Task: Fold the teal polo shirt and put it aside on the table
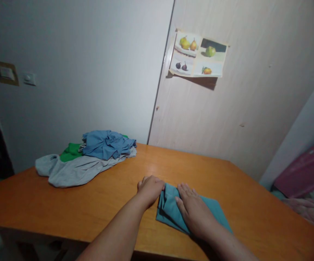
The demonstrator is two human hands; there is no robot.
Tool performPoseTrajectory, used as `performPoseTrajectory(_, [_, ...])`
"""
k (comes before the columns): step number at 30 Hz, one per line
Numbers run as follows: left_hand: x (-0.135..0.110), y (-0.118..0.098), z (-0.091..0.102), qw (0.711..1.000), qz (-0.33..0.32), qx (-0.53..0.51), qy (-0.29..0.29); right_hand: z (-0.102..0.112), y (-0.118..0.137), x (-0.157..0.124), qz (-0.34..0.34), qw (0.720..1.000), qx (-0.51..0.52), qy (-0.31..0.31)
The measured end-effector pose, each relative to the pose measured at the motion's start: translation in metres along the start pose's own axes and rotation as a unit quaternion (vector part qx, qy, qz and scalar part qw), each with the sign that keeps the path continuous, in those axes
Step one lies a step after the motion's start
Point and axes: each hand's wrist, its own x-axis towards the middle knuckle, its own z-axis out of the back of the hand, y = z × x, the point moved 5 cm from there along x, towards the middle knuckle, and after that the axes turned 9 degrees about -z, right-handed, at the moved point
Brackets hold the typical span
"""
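Note:
A folded teal cloth (170,210) lies on the orange wooden table (64,210) near its front edge. My right hand (193,208) rests flat on top of the cloth, fingers stretched out and together. My left hand (150,188) sits at the cloth's left far corner with its fingers curled in, pinching the edge of the fabric. Both forearms reach in from the bottom of the view.
A pile of unfolded clothes sits at the table's far left: a blue garment (106,144) on top, a green one (70,152) and a grey one (72,171) beneath. Behind stand a white wall, a pale wooden panel with a fruit poster (198,54), and pink bedding (306,170) at right.

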Motion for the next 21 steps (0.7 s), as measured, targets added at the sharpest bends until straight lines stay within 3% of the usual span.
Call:
performPoseTrajectory(6, [-0.003,-0.009,0.001,0.999,0.027,0.01,-0.019,0.003,0.004,0.0,0.001,1.0,0.003,0.0])
performPoseTrajectory(11, [-0.003,-0.012,0.005,0.998,0.045,0.008,-0.032,0.008,0.007,-0.007,0.043,0.998,0.054,0.001])
performPoseTrajectory(16, [-0.002,-0.012,0.006,0.998,0.05,0.013,-0.031,0.006,0.014,-0.01,0.09,0.994,0.04,0.049])
performPoseTrajectory(21, [-0.001,-0.008,0.004,0.998,0.048,0.028,-0.027,0.007,0.017,-0.01,0.094,0.992,0.039,0.072])
